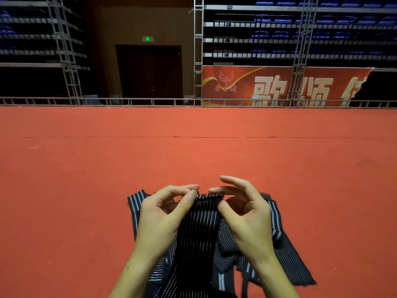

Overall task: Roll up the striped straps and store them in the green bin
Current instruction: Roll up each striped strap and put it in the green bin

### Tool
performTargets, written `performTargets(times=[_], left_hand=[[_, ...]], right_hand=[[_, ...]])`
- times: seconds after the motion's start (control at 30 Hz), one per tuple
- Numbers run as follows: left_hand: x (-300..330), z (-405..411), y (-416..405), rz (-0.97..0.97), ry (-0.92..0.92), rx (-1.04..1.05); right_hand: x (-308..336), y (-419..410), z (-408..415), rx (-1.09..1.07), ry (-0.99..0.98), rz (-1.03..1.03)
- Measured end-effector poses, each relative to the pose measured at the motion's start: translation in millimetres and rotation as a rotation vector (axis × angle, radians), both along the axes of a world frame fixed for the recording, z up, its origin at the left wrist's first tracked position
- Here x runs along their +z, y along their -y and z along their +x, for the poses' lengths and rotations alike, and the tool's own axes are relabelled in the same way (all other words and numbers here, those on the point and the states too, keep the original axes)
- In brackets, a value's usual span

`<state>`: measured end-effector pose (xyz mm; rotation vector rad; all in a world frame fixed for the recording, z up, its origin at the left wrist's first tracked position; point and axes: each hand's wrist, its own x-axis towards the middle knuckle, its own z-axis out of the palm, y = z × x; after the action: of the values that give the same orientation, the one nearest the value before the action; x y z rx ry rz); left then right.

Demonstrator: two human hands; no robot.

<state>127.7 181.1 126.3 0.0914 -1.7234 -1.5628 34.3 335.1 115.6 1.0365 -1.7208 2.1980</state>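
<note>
Red carpet floor (193, 147); my left hand (163, 214) and right hand (247, 214) pinch strap (199, 224) end; I'd roll tight, edges aligned.

dim hall | carpet (193, 147) evenly lit | background dark | edges bowed

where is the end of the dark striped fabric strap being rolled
Low centre of the head view, the strap end is pinched between the left hand and right hand, above the red carpet.
</note>
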Motion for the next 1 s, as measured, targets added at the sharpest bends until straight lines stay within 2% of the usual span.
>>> performTargets(times=[0.1, 0.27, 0.37, 0.47, 0.6, 0.77, 1.0], left_hand=[[-1.5, 3.5, 2.8, 0.014, -0.009, -0.027], [-1.2, 14.4, 1.4, -0.025, -0.043, -0.011], [-0.3, 23.0, -2.9, -0.052, -0.038, -0.004], [2.0, 32.5, -4.8, -0.091, 0.012, 0.01], [13.1, 49.8, -11.5, -0.05, 0.037, -0.017], [23.7, 73.9, -21.8, -0.197, 0.009, 0.053], [35.1, 114.0, -46.5, -0.1, 0.024, -0.046]], right_hand=[[1.2, -2.9, 1.8, 0.005, 0.014, 0.05], [7.5, -17.3, 9.4, 0.138, 0.098, 0.164], [10.9, -20.0, 16.6, 0.119, 0.077, 0.214], [14.5, -21.3, 25.3, 0.108, 0.031, 0.206], [21.0, -23.6, 41.0, 0.107, -0.039, 0.191], [28.3, -30.9, 66.4, 0.094, -0.136, 0.161], [36.5, -50.9, 101.1, 0.084, -0.211, 0.109]])
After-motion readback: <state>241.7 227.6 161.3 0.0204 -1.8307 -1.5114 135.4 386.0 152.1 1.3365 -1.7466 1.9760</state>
